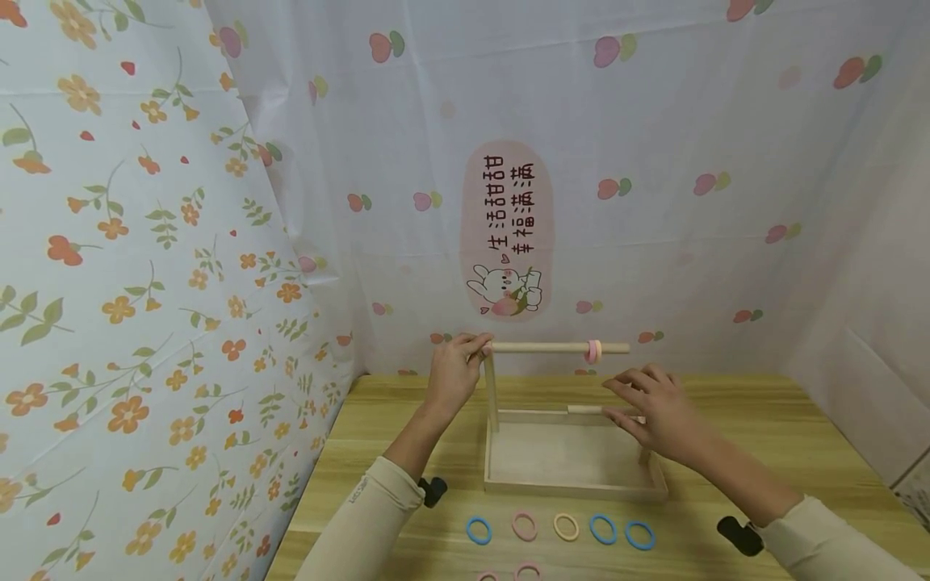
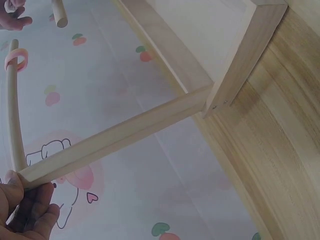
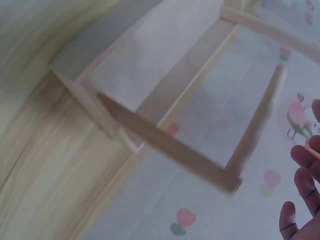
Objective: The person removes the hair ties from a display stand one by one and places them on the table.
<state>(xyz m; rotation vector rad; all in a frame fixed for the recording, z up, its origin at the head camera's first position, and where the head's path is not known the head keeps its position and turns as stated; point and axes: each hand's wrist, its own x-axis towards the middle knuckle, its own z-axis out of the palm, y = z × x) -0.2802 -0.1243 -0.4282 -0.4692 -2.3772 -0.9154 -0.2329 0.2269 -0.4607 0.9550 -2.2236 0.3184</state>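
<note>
A wooden rack stands on the table, made of a shallow tray [image 1: 574,489] with a post at each end. My left hand [image 1: 454,375] pinches the top of the left post [image 2: 120,132], where the upper rod [image 1: 541,348] joins it. Near that rod's free end hang rings [image 1: 593,351], pink and cream. My right hand [image 1: 657,410], fingers apart and holding nothing, hovers by the right post [image 3: 170,147] and its bare lower rod [image 3: 257,120]. In the head view, its fingers partly cover that post and rod.
Several loose rings lie on the table before the tray, among them a blue ring [image 1: 479,530], a pink ring [image 1: 524,525] and a cream ring [image 1: 566,527]. A patterned cloth [image 1: 436,105] hangs behind the wooden table [image 1: 392,452], with a floral cloth [image 1: 145,323] to the left.
</note>
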